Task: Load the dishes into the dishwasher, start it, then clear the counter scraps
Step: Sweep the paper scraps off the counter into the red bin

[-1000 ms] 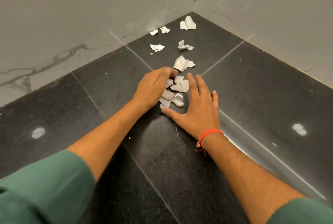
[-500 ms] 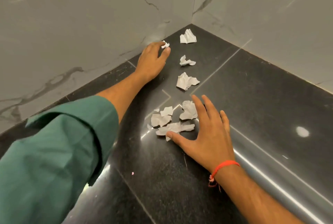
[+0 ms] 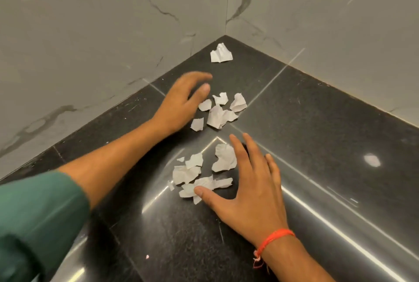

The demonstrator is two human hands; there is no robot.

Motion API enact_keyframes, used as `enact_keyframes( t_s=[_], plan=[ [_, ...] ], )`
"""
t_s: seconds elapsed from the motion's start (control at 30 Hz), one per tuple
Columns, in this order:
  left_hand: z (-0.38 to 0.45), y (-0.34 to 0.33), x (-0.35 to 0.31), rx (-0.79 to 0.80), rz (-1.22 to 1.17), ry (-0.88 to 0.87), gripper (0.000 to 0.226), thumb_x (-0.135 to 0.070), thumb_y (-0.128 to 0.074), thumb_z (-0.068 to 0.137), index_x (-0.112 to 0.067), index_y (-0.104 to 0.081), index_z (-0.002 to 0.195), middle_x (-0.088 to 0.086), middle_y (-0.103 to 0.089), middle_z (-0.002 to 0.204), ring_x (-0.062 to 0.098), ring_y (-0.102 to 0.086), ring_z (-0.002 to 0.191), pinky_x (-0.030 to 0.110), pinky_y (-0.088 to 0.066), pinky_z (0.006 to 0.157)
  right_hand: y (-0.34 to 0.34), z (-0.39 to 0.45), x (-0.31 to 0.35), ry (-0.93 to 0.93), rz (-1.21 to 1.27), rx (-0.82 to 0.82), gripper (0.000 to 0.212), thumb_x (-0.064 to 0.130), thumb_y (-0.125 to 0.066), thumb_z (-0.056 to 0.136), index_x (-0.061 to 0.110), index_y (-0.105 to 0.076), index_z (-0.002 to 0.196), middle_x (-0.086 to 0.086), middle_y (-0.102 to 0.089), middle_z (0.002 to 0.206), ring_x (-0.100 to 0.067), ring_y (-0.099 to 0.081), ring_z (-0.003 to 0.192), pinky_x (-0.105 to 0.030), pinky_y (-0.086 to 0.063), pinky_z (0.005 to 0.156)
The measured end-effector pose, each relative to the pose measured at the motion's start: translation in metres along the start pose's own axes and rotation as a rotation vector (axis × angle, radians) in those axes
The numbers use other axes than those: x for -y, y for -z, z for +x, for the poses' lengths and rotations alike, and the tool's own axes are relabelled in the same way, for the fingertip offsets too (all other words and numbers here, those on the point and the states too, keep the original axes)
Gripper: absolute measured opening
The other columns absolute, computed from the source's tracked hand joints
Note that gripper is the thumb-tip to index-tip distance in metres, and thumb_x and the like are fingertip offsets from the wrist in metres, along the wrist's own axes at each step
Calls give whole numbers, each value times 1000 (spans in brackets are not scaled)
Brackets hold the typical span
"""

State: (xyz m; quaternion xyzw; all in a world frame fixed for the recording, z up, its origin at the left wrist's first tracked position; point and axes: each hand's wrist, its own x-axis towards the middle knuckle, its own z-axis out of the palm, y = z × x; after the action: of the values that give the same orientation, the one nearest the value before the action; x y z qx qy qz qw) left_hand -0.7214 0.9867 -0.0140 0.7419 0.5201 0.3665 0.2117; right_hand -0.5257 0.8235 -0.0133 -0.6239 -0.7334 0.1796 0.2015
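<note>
White torn paper scraps lie on the black stone counter [image 3: 317, 136]. A near pile of scraps [image 3: 199, 175] sits against my right hand [image 3: 244, 188], which lies flat and spread, thumb touching the lowest piece. A second cluster of scraps [image 3: 218, 111] lies further back, just right of my left hand [image 3: 183, 100], whose fingers are extended and blurred with motion beside them. One crumpled scrap [image 3: 221, 53] rests alone in the far corner. No dishes or dishwasher are in view.
Grey marble walls [image 3: 102, 32] close the counter on the left and back right, meeting at the corner. A tiny pink speck [image 3: 147, 256] lies near the front. Light reflections streak the polished stone.
My left hand has drawn back from the wall, sweeping the far small scraps into a cluster with the middle ones. The right hand has stayed by the near pile.
</note>
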Motion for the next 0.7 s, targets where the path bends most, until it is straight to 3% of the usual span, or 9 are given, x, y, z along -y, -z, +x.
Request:
enact_keyframes(
  t_s=[0.1, 0.23, 0.33, 0.4, 0.47, 0.6, 0.7],
  plan=[
    [68, -13, 11, -20, 19, 144, 53, -53, -40, 102, -24, -48, 146, -3, -48, 148, 10, -42, 137, 34, -34, 116, 1, 0, 1, -2, 0, 2, 110, 95, -45, 67, 46, -5, 157, 18, 1, 166, 3, 2, 151, -35, 7, 124],
    [139, -30, 17, 144, 130, 157, 66, -62, -37, 100, -27, -35, 155, 3, -36, 160, 22, -32, 147, 46, -28, 121, 0, 0, 2, 5, 8, -21, 109, 97, -41, 67, 45, -8, 157, 21, 1, 165, 5, 3, 150, -35, 5, 124],
    [157, -47, 19, 271, 192, 155, 68, -67, -40, 96, -29, -41, 153, 3, -39, 159, 23, -32, 148, 48, -25, 121, -2, 1, 1, -5, 17, -22, 110, 97, -42, 67, 44, -8, 157, 21, 2, 165, 6, 6, 150, -32, 8, 123],
    [146, -55, 10, 302, 262, 88, 62, -64, -45, 92, -30, -54, 143, -1, -50, 151, 20, -41, 142, 51, -27, 119, -1, 2, 0, -11, 18, -10, 110, 96, -43, 67, 46, -4, 157, 20, 5, 165, 8, 11, 148, -31, 11, 122],
    [118, -58, 0, 288, 174, 28, 46, -52, -52, 93, -29, -63, 132, -4, -55, 144, 15, -47, 135, 46, -29, 117, 0, 2, -2, -12, 19, 2, 110, 95, -43, 67, 46, -1, 156, 19, 7, 166, 6, 11, 149, -32, 12, 122],
    [40, -41, -11, 376, -48, -27, 23, -34, -58, 98, -32, -72, 116, -11, -56, 144, 0, -38, 141, 48, -27, 121, -1, 4, -4, -10, 10, -10, 112, 95, -43, 68, 43, 0, 158, 14, 6, 167, -4, 4, 153, -33, 8, 122],
    [-12, -24, -22, 416, -151, 11, 22, -25, -56, 102, -27, -75, 112, -13, -61, 139, -1, -37, 143, 49, -27, 121, -3, 5, -6, -10, 30, -25, 113, 93, -46, 69, 39, -3, 159, 12, 5, 168, -7, -1, 154, -37, 0, 124]
  ],
)
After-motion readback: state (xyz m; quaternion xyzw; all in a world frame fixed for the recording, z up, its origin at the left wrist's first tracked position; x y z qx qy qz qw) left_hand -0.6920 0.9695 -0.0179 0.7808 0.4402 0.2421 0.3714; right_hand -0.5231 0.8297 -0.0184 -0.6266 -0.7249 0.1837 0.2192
